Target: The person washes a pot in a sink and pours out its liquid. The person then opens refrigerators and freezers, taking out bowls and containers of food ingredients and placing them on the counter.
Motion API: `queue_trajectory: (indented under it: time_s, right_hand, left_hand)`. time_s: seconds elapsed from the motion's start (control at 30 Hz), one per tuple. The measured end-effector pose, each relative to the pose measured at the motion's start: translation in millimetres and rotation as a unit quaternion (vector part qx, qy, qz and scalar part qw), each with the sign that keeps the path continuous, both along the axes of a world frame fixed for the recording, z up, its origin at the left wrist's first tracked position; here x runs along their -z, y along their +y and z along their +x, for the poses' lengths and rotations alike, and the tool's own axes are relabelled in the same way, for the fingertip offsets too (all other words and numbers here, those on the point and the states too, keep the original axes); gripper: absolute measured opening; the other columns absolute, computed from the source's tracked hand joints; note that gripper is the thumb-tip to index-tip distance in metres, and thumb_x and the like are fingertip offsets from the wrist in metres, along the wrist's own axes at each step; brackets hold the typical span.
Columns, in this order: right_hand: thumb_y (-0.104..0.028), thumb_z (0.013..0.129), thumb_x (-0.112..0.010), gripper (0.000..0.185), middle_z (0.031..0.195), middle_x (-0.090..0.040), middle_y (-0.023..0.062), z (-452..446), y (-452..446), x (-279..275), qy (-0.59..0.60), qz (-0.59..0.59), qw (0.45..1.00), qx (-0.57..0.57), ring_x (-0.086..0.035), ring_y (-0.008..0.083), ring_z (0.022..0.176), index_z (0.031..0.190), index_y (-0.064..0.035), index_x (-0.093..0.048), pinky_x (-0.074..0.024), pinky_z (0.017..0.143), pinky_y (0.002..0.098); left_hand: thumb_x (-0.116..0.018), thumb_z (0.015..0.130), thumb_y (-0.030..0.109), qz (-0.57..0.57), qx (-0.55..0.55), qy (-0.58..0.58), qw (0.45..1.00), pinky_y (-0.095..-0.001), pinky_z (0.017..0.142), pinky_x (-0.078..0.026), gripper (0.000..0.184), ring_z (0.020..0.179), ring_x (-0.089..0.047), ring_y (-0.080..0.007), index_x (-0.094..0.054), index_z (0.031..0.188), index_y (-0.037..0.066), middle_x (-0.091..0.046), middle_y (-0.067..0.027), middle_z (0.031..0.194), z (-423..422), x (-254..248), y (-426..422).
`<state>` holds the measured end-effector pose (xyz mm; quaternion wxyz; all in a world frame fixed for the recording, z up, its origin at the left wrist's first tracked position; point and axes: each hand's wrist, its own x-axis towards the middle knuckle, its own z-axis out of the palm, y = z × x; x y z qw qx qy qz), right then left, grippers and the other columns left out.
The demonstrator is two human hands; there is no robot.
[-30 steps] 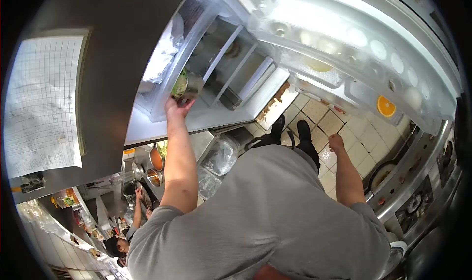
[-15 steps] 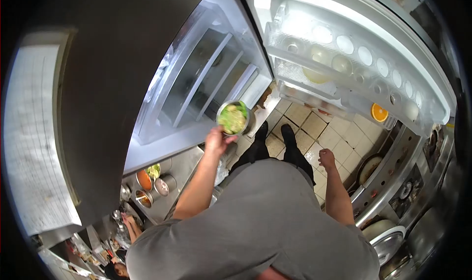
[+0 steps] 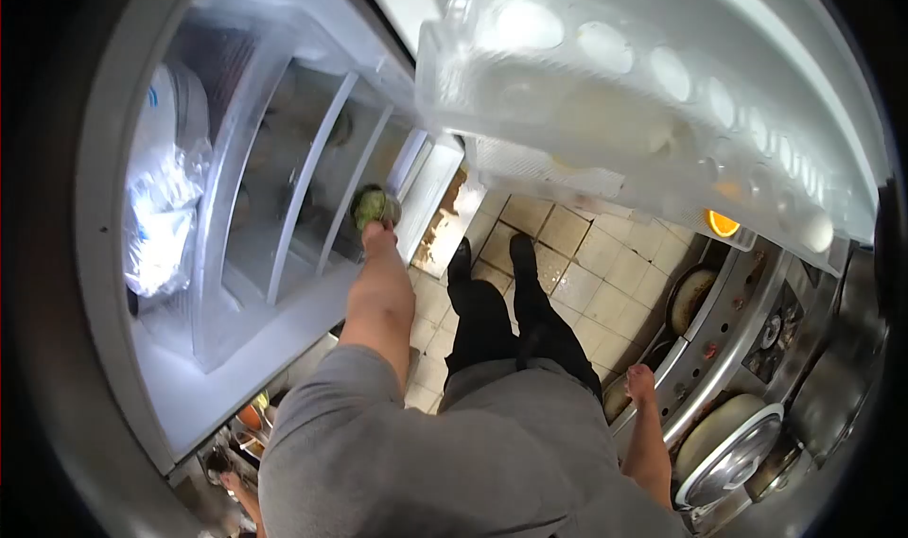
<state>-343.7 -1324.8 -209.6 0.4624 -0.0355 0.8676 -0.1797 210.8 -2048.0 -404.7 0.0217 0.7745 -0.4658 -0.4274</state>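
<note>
My left hand (image 3: 378,238) grips a metal container of chopped green food (image 3: 371,205) low inside the open fridge (image 3: 255,349), beside the front of the lower shelves. Only part of the container shows past my fingers. My right hand (image 3: 640,383) hangs at my right side near the stove front, with its fingers curled in; whether anything small is inside cannot be made out.
The open fridge door (image 3: 605,141) spans the upper right, with an orange half (image 3: 722,223) in its shelf. A stove (image 3: 728,330) and a lidded pot (image 3: 733,458) stand at right. Another person's arm (image 3: 241,500) shows at lower left, near food containers.
My left hand first brought the container out from a higher shelf, then moved it down into the lower part of the fridge. My view has come closer, and my right hand hangs nearer the stove.
</note>
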Motion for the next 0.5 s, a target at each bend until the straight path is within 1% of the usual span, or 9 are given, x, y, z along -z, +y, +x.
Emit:
queue_trajectory:
  time_s: [0.03, 0.07, 0.1, 0.2, 0.23, 0.27, 0.33, 0.43, 0.5]
  right_hand:
    - [-0.011, 0.093, -0.05, 0.009, 0.071, -0.051, 0.0022, -5.7, 15.3, 7.8, 0.013, 0.023, 0.998, -0.058, -0.053, 0.0187, 0.057, 0.095, -0.0101, -0.058, -0.0434, 0.044, 0.0365]
    - [-0.014, 0.094, -0.053, 0.007, 0.071, -0.051, 0.0008, 6.2, -24.0, -44.1, -0.056, 0.046, 0.997, 0.009, -0.054, 0.0185, 0.06, 0.095, -0.0115, -0.058, -0.0424, 0.045, 0.0401]
    - [-0.014, 0.094, -0.053, 0.007, 0.071, -0.051, 0.0008, 3.5, -15.3, -31.3, -0.062, 0.051, 0.997, -0.001, -0.054, 0.0185, 0.06, 0.095, -0.0115, -0.058, -0.0424, 0.045, 0.0401]
    - [-0.016, 0.091, -0.058, 0.007, 0.07, -0.051, 0.0045, -9.2, 33.1, 26.0, -0.03, -0.008, 0.997, -0.071, -0.056, 0.0237, 0.063, 0.091, -0.0094, -0.059, -0.0495, 0.055, 0.0451]
    - [-0.017, 0.09, -0.06, 0.01, 0.074, -0.057, 0.0089, -14.0, 10.3, 20.4, 0.057, -0.036, 0.951, -0.301, -0.059, 0.0283, 0.068, 0.093, -0.0074, -0.061, -0.052, 0.064, 0.0448]
    - [-0.017, 0.088, -0.062, 0.013, 0.078, -0.062, 0.0133, -13.4, -19.3, 10.9, 0.143, -0.061, 0.847, -0.508, -0.063, 0.0329, 0.073, 0.094, -0.0054, -0.064, -0.0544, 0.073, 0.0444]
    - [-0.018, 0.09, -0.061, 0.022, 0.105, -0.07, 0.0213, 21.1, -142.7, -65.8, 0.133, -0.074, 0.951, -0.27, -0.066, 0.0408, 0.099, 0.105, -0.0031, -0.069, -0.0522, 0.089, 0.0455]
    - [-0.012, 0.089, -0.066, 0.028, 0.108, -0.07, 0.0199, 63.8, -309.7, -162.7, 0.039, -0.252, 0.931, -0.26, -0.068, 0.0349, 0.104, 0.114, -0.0014, -0.066, -0.0527, 0.09, 0.0373]
    - [-0.012, 0.087, -0.07, 0.033, 0.11, -0.067, 0.0172, 91.8, -398.6, -231.5, 0.045, -0.399, 0.858, -0.321, -0.066, 0.0304, 0.098, 0.119, -0.003, -0.064, -0.0525, 0.085, 0.0365]
  left_hand:
    - [-0.06, 0.097, 0.019, -0.051, -0.33, 0.15, 0.93, -0.0391, 0.076, -0.061, 0.03, 0.107, -0.062, -0.0287, -0.06, 0.124, 0.006, -0.059, -0.0129, 0.125, -34.9, -36.6, 9.8]
    - [-0.059, 0.096, 0.016, -0.094, -0.462, 0.205, 0.858, -0.0384, 0.075, -0.06, 0.028, 0.104, -0.063, -0.0263, -0.06, 0.121, 0.003, -0.061, -0.0122, 0.121, -59.6, -71.0, 15.1]
    - [-0.057, 0.095, 0.012, -0.11, -0.48, 0.206, 0.845, -0.0378, 0.074, -0.06, 0.026, 0.101, -0.064, -0.024, -0.06, 0.119, 0.001, -0.063, -0.0115, 0.116, -70.2, -92.5, 22.2]
    - [-0.054, 0.094, 0.006, -0.135, -0.488, 0.206, 0.837, -0.0364, 0.071, -0.059, 0.022, 0.094, -0.067, -0.0192, -0.061, 0.113, -0.004, -0.068, -0.01, 0.108, -96.8, -142.2, 43.3]
    - [-0.053, 0.094, 0.005, -0.177, -0.446, 0.289, 0.828, -0.0351, 0.072, -0.059, 0.02, 0.094, -0.067, -0.0188, -0.062, 0.11, -0.003, -0.068, -0.009, 0.107, -105.4, -155.4, 59.2]
    - [-0.052, 0.094, 0.005, -0.217, -0.396, 0.37, 0.812, -0.0338, 0.073, -0.059, 0.018, 0.095, -0.068, -0.0184, -0.063, 0.107, -0.003, -0.069, -0.0081, 0.107, -114.7, -169.8, 71.6]
    - [-0.053, 0.094, 0.004, -0.185, -0.352, 0.4, 0.826, -0.0337, 0.074, -0.059, 0.017, 0.096, -0.068, -0.0187, -0.063, 0.106, -0.002, -0.068, -0.0085, 0.107, -137.4, -222.4, 96.7]
    - [-0.054, 0.093, 0.001, -0.124, -0.282, 0.435, 0.846, -0.0332, 0.076, -0.061, 0.01, 0.098, -0.068, -0.0195, -0.063, 0.096, -0.001, -0.066, -0.0094, 0.114, -154.4, -267.8, 130.8]
    - [-0.056, 0.089, -0.002, -0.151, -0.178, 0.485, 0.843, -0.0302, 0.071, -0.06, 0.011, 0.101, -0.068, -0.019, -0.062, 0.082, 0.002, -0.061, -0.013, 0.128, -182.6, -313.5, 152.5]
